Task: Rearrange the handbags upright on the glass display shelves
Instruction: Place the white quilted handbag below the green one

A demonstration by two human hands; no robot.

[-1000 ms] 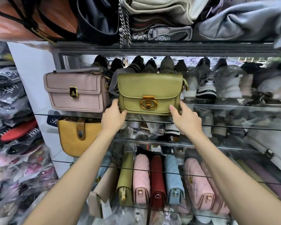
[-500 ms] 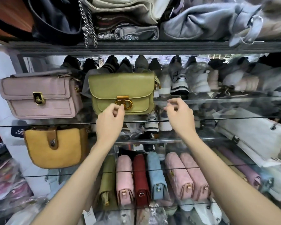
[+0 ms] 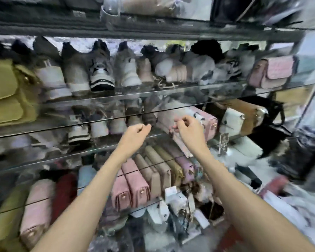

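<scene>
Pink bag [image 3: 193, 122]: lies tilted on the middle glass shelf [image 3: 98, 122], right of centre, long axis running from lower left up to the right, clasp end toward the right. Motion blur hides its finer details.

Your right hand [image 3: 189, 131]: in front of the pink bag's near end, fingers curled. Whether this grip pinches the bag or only hovers before it, you cannot tell.

Your left hand [image 3: 135, 132]: just left of it, at the middle shelf's front edge, fingers loosely curled, holding nothing.

Green bag [image 3: 9, 93]: upright at the far left of the upper shelf, well apart from both hands.

Shoes [image 3: 100, 70]: a row standing behind the upper shelf, more below behind the middle one, filling the space behind the bags.

White bag [image 3: 233, 120] and brown bag [image 3: 253, 115]: just right of the pink bag, crowding it on that side.

Small pink bag [image 3: 275, 71]: upper shelf, far right, upright.

Lower shelf [image 3: 153, 199]: wallets and slim bags [image 3: 135, 182] packed on edge, side by side, beneath your forearms.
</scene>
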